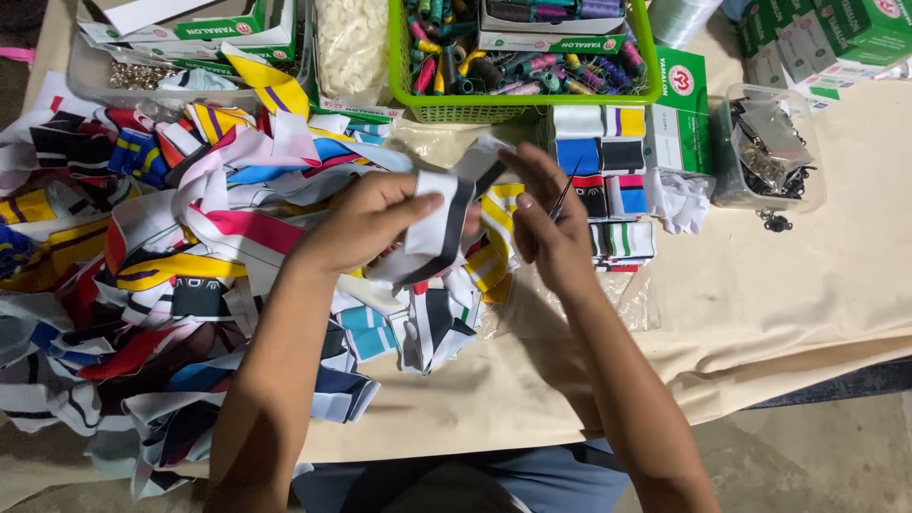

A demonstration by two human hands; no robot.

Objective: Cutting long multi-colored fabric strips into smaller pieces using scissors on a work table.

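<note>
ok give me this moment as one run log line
left hand: holds white and black striped fabric strip | right hand: pinches small dark snips at strip | left of hands: pile of striped fabric pieces | behind: green basket of thread spools

heap of fabric strips (161, 285) on left of cloth-covered table (779, 304), basket of thread spools (522, 57) at far centre, neat stack of folded strips (608, 180) just before it, tub of metal clips (769, 147) right of stack, boxes (826, 33) behind tub

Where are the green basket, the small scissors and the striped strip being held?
green basket (518, 106), head view, on its front wall.
small scissors (564, 195), head view, on the dark blades.
striped strip (445, 223), head view, on the white part beside the black stripe.
</note>
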